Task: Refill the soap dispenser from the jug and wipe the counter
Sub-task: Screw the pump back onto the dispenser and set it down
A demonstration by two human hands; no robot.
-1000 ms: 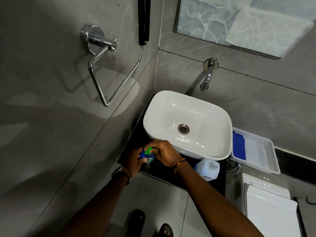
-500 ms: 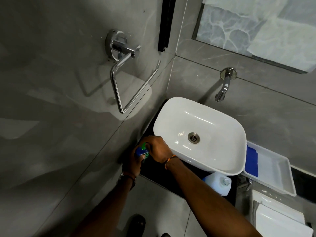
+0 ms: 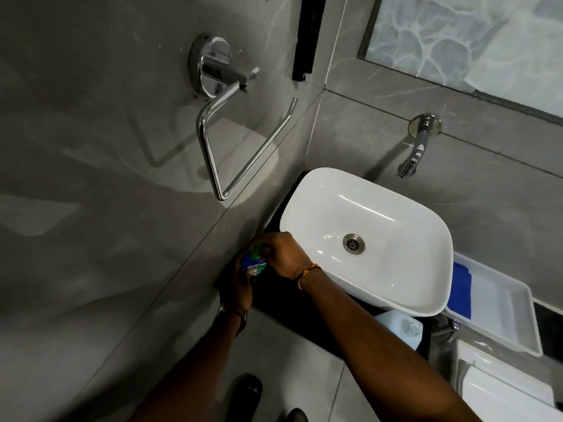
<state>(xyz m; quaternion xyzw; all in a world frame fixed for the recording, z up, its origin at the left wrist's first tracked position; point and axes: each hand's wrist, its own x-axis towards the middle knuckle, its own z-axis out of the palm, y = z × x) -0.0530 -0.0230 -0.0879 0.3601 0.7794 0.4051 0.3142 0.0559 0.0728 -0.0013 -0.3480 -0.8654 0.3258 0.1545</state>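
No wording is legible anywhere. The soap dispenser (image 3: 249,259) carries a blue, white and green label (image 3: 257,267). Its print is too blurred to read.

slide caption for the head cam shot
Left hand and right hand hold the soap dispenser at the dark counter beside the white basin; jug nearby.

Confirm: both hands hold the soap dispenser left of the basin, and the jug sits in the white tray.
No. The head view shows the jug on the black counter, outside the white tray. Left hand and right hand hold the soap dispenser left of the basin.
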